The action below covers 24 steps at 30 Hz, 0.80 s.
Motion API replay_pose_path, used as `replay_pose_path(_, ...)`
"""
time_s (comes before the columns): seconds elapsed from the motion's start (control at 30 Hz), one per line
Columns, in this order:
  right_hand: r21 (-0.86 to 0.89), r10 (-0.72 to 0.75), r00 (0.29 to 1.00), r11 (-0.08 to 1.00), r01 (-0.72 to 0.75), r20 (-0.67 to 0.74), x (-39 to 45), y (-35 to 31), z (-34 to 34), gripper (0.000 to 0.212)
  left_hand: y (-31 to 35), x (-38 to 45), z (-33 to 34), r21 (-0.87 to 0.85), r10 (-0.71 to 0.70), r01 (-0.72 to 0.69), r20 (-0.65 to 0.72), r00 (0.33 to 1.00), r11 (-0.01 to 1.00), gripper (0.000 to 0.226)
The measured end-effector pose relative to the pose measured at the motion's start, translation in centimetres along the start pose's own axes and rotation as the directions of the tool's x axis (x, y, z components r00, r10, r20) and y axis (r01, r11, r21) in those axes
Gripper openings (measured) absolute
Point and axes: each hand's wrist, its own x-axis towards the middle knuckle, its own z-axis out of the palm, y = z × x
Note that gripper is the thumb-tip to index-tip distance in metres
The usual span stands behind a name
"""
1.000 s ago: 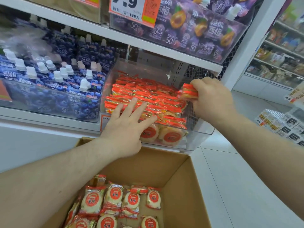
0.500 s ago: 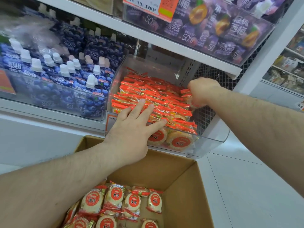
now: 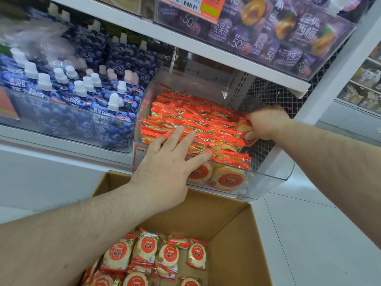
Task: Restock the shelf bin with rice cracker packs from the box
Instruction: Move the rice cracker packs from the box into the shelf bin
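- Clear plastic forms the shelf bin (image 3: 274, 178), which sits on a white shelf (image 3: 61, 145) at the right end, nearly full of rice cracker packs (image 3: 198, 120) in red and orange wrappers, standing in tight rows.
- The left hand (image 3: 165, 170) lies flat on the front rows, its fingers (image 3: 179, 131) straight and spread, pressing on the packs and gripping nothing.
- The right hand (image 3: 266, 122) reaches into the right side of the bin, against the mesh wall (image 3: 268, 96). Its fingers curl round one pack (image 3: 247, 139), whose round red label shows just under the hand. The hand is slightly blurred, so how firm the grip is cannot be told.
- Below the shelf stands an open cardboard box (image 3: 237, 234). More packs (image 3: 156, 256) lie in a loose layer on its bottom, towards the left; the right part of the bottom is bare cardboard.
- To the left of the bin, blue drink pouches (image 3: 86, 96) with white caps fill the neighbouring bin. Purple pouches (image 3: 288, 34) sit on the shelf above, behind an orange price tag (image 3: 191, 5).
- Step in hand, as a judgement: slotting one pack into the right end of the bin while the left hand holds the rows back to keep a gap open.
- Next move, as a judgement: seat the pack upright against its neighbours, let go, then reach down into the box for more. Little room is left, so the rows will need pressing together, with care that the front packs do not tip over the low front wall.
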Motion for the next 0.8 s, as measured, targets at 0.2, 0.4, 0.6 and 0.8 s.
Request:
replay_pose_path(0.2,0.14,0.073,0.992,0.988,-0.059,-0.102,-0.2,-1.6,0.5,0.051,0.0,0.0,-0.1,-0.011,-0.002,0.002,0.003,1.0,1.0,0.079)
replay_pose_path(0.4,0.236,0.087,0.985,0.97,-0.05,-0.149,-0.1,-2.8,2.9,0.025,0.1,0.0,-0.2,-0.006,-0.013,0.013,0.017,1.0,1.0,0.079)
replay_pose_path(0.6,0.293,0.124,0.98,0.953,-0.075,-0.156,-0.4,-3.0,3.0,0.023,0.0,0.1,-0.3,-0.004,-0.009,0.01,0.045,0.999,1.0,0.08)
replay_pose_path(0.8,0.421,0.168,0.984,0.898,-0.125,-0.065,-2.4,-2.3,1.8,0.015,0.0,0.3,-1.2,-0.099,-0.007,0.015,0.088,0.996,0.995,0.08)
